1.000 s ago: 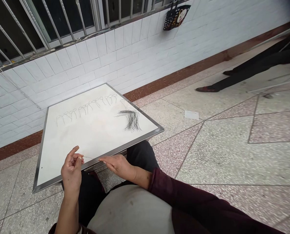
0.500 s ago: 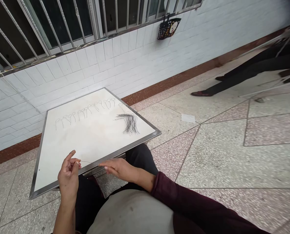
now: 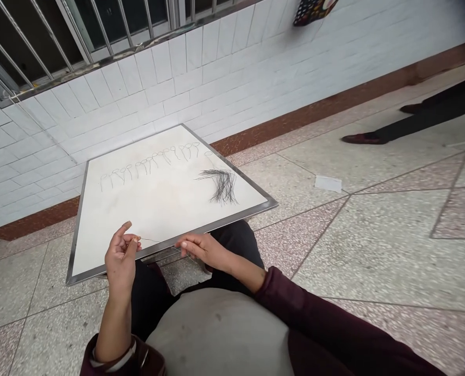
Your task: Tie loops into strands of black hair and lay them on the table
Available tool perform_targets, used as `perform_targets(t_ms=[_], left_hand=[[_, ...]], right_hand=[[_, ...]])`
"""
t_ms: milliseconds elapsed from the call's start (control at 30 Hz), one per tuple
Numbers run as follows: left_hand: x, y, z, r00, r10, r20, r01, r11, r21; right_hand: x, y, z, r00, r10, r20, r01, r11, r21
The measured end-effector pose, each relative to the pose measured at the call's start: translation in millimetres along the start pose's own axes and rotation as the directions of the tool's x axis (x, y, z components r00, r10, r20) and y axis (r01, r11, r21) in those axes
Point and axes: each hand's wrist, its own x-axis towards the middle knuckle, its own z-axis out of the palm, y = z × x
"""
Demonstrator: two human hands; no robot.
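wire (image 3: 149, 239), very thin and reddish, runs between our two hands just above the near edge of the white tabletop (image 3: 154, 206). with our left hand (image 3: 121, 261) we pinch one end of it between thumb and fingertip, that gap drawn fully narrow, while another finger stretches up and away. our right hand (image 3: 212, 251) sits opposite, by the metal rim (image 3: 248, 211), its fingers bent and close together near the wire's other end; whether they grip it or only touch it, we cannot tell.

toward the far side, thin looped pieces (image 3: 151, 163) lie in a slanting row, loops away from us and tails toward us. near the right edge we have a bunch of dark strands (image 3: 223, 187), bent and splayed, with a single faint loop (image 3: 209, 154) just beyond it.

pale grey cloth (image 3: 216, 334) covers our front, and a maroon sleeve (image 3: 314, 313) covers much of our right arm. past the tabletop rises a white tiled wall (image 3: 216, 94) with a barred window (image 3: 115, 26). a white sheet (image 3: 328, 183) lies on the speckled floor (image 3: 326, 250), and farther right another person's legs (image 3: 431, 117) stretch into view.
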Motion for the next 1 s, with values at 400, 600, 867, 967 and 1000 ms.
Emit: perform_targets(t_ms=[400, 600, 867, 967, 1000], left_hand=[[-7, -5, 15.6, 0.994, -0.012, 0.11, 0.002, 0.996, 0.093], [0, -16, 10.3, 0.997, 0.078, 0.021, -0.08, 0.98, 0.184], [-4, -43, 8.0, 0.987, -0.083, 0.137, 0.048, 0.969, 0.241], [-9, -51, 15.7, 0.983, -0.084, 0.165, 0.044, 0.971, 0.233], [-9, -53, 17.3, 0.983, -0.081, 0.168, 0.04, 0.971, 0.236]], right_hand=[[12, -3, 6, 0.998, -0.068, -0.002, 0.068, 0.995, -0.074], [18, 6, -7, 0.966, -0.037, -0.254, 0.016, 0.996, -0.084], [56, 54, -106, 0.782, 0.081, -0.618, -0.172, 0.981, -0.089], [68, 70, -145, 0.72, 0.111, -0.685, -0.241, 0.966, -0.096], [70, 75, -156, 0.7, 0.124, -0.703, -0.266, 0.959, -0.096]])
